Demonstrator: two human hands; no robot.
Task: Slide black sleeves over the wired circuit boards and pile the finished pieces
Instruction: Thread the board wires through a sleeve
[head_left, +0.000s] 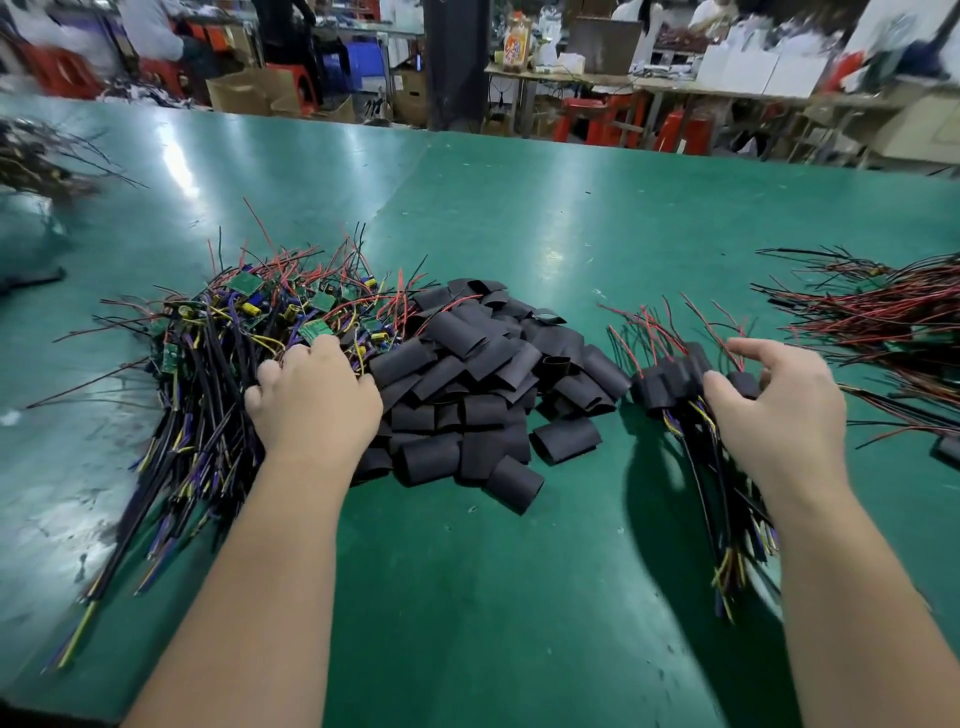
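A tangled heap of wired circuit boards (244, 322), green boards with red, black, yellow and purple leads, lies at the left. My left hand (311, 400) is on its right edge, fingers curled down into the boards and wires with the fingertips hidden. A pile of loose black sleeves (483, 379) fills the middle. To the right lies a small bundle of finished sleeved pieces (670, 379), leads trailing toward me. My right hand (774, 410) hovers over this bundle with fingers spread and relaxed, the thumb touching a sleeve.
The green table (467, 597) stretches far ahead. More red and black wired pieces (893, 317) spread at the right edge, and another dark wire bundle (36, 156) sits at the far left. Benches, boxes and red stools stand beyond the table.
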